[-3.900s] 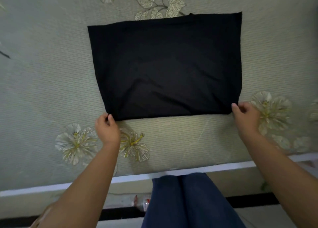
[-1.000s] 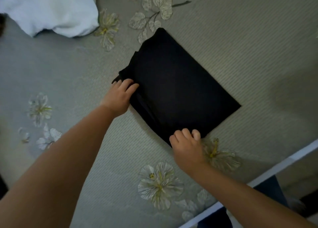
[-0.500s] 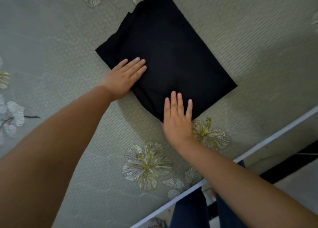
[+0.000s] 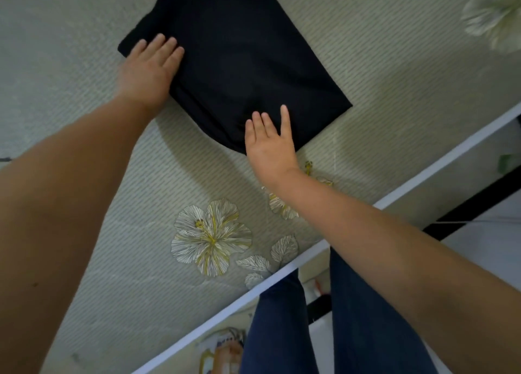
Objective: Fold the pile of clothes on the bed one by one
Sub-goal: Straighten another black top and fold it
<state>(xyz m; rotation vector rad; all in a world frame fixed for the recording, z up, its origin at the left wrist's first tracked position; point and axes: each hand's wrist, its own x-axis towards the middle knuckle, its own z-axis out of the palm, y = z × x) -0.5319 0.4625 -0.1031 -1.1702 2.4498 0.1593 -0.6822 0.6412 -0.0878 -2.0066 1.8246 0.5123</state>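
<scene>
A: In the upper centre of the frame, the folded black garment (image 4: pixel 236 63) lies flat on the bed (image 4: pixel 394 63), turned so its corners point roughly left, down and right; its top runs out of frame.

B: Hands?

A: Left hand (image 4: pixel 146 69) at the garment's left corner, upper left of the frame. Fingers straight and close together, lying flat on the cloth; the heel of the hand sits off the fabric on the bed cover. Nothing gripped.

B: Right hand?

A: Right hand (image 4: pixel 267 142) at the lower corner of the garment, centre of the frame. Fingers straight and slightly spread, tips resting on the black cloth, palm over the edge where cloth meets bed. Also gripping nothing: both are flat and released, pressing or resting only.

B: So the garment sits between them?

A: Mostly above and to the right of both hands. The two hands lie along its lower-left edge, one at each end, well apart.

B: Anything else in view?

A: Pale green bed cover with printed flowers; one large flower (image 4: pixel 211 238) lower centre, another partly under the right wrist. White bed edge (image 4: pixel 423 173) runs diagonally across the lower right. Person's legs in dark blue trousers (image 4: pixel 366 317) below it, bottom of the frame.
</scene>
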